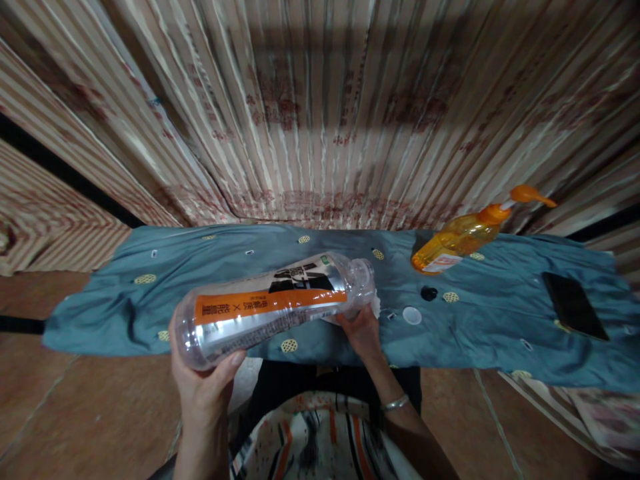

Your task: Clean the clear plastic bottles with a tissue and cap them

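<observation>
A clear empty plastic bottle (273, 307) with an orange and black label lies on its side in the air, its open neck pointing right. My left hand (200, 380) is wrapped round its base. My right hand (361, 328) is closed at the neck end, pinching something white that I cannot make out, pressed against the bottle's shoulder. A metal bracelet sits on my right wrist. Both hands hover over the near edge of a blue cloth (125, 293) dotted with yellow patterned spots.
An orange pump bottle (465, 235) stands at the back right of the cloth. A white cap (412, 315) and a small black cap (429, 293) lie near it. A black phone (574, 305) lies at the right end. Striped curtain fabric hangs behind; brown floor tiles lie below.
</observation>
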The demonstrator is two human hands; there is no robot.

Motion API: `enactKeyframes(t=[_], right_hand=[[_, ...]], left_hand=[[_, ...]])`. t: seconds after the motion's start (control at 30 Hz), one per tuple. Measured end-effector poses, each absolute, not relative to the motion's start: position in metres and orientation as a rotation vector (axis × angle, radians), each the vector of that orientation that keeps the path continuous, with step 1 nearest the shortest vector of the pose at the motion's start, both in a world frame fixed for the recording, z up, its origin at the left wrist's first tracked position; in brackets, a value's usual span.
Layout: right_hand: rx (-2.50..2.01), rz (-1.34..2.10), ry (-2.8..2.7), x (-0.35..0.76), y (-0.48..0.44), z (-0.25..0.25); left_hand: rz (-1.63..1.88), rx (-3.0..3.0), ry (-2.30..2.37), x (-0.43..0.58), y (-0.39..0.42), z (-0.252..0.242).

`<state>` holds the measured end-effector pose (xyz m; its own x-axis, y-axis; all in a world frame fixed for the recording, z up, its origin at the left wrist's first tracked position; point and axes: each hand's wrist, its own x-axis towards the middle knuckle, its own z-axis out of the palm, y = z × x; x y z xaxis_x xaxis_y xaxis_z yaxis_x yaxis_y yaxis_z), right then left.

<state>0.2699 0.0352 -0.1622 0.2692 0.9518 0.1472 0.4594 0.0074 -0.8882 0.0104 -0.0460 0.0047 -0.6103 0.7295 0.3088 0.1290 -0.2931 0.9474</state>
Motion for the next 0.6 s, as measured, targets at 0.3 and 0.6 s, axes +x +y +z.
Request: enactKeyframes(t=[0.3,0.6], right_hand=[[-1.645,0.657,-1.323,0.2692,0.0356,-0.1623],[-1.607,0.679,-1.339,0.2691,0.0349,-0.1544]], left_hand=[[1.986,0.939,1.461,0.0091,-0.0473,0.0037],[1.974,0.901,1.497,0.011,-0.0479,0.005]])
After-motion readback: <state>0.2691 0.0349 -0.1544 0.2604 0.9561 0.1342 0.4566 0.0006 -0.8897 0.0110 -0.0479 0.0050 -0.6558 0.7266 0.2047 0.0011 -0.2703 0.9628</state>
